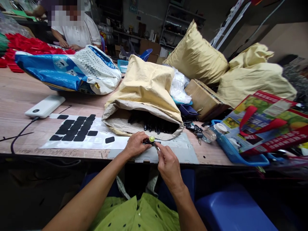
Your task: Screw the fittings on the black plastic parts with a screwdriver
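My left hand (137,144) is closed at the table's front edge, pinching a small black part (145,141). A round yellow-green piece (151,139) sits at that part's right end. Closed as well, my right hand (169,165) grips a thin metal-looking tool (157,147), its tip close to the yellow-green piece; the tool's exact kind is too small to tell. Both hands are over a grey board (186,147). Just behind them, a yellow woven sack (146,80) lies with its mouth towards me, and several black pieces (154,124) show inside.
Black rounded pads (74,128) lie on a white sheet (96,141) at left, near a white power bank (45,106) with a cable. A blue-white bag (69,70) lies behind. At right are keys (199,134) and a blue basket (228,150). A person (77,32) sits across the table.
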A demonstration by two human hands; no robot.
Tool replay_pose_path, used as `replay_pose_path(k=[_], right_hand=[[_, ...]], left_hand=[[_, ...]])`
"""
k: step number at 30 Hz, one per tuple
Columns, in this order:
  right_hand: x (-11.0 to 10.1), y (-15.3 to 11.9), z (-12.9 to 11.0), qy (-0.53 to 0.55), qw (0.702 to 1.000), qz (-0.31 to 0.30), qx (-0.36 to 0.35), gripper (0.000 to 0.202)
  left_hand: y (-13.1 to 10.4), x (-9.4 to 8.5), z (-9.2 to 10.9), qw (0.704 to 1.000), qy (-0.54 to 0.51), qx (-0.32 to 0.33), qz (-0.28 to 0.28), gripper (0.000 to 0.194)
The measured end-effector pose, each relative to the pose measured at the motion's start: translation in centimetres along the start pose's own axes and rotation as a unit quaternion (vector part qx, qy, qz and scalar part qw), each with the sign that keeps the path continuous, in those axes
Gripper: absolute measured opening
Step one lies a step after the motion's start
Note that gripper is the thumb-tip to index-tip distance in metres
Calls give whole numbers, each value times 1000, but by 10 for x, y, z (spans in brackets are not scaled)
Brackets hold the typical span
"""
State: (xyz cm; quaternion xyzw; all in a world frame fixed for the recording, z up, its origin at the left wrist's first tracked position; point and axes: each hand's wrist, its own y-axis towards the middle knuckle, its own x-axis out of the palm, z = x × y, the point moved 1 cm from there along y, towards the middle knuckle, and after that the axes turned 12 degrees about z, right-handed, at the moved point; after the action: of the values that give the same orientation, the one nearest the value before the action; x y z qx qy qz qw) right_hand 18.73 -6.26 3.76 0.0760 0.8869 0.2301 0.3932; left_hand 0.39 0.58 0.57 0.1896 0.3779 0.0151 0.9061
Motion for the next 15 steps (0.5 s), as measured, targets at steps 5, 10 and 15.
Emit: replay_pose_path(k=[5,10,15], right_hand=[[-3,3,13,-6,999,36,15,40],[-17,14,49,-144,984,95,37,37],[-13,17,78,-248,965,89,10,37]], left_hand=[[-1,0,1,1000,-12,-6,13,14],[0,0,2,1000,-5,-12,13,13],[0,0,2,1000,-2,-11,8,14]])
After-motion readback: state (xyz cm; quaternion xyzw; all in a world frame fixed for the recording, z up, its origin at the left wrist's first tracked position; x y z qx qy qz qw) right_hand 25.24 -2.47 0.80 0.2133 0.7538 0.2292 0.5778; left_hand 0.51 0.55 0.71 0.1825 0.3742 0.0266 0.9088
